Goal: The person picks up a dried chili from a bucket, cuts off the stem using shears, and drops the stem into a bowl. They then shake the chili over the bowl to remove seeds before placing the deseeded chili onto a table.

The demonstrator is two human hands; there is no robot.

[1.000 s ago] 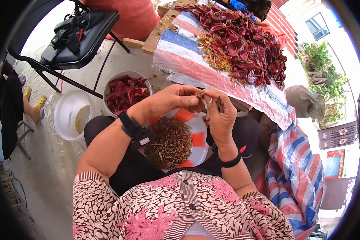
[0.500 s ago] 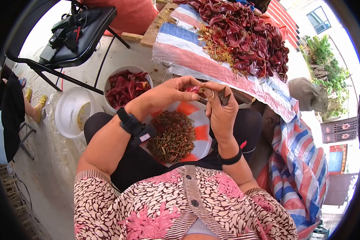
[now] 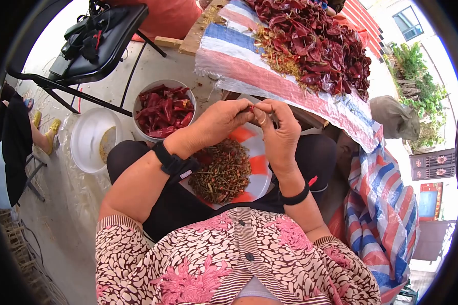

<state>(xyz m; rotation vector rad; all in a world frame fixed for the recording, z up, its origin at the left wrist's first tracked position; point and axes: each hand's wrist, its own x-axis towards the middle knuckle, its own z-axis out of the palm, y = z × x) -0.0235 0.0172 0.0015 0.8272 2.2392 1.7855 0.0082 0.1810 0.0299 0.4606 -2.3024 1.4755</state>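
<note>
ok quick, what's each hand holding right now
Left hand: closed, pinching a small red piece.
Right hand: closed, up against the same piece; exact grip cannot be told.

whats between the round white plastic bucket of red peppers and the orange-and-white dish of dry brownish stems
In the head view, the person's left wrist crosses between the bucket and the dish.

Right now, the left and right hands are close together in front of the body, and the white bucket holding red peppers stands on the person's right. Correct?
Not quite: the white bucket holding red peppers stands on the person's left, as the head view shows. The left hand and right hand are close together in front of the body.
</note>
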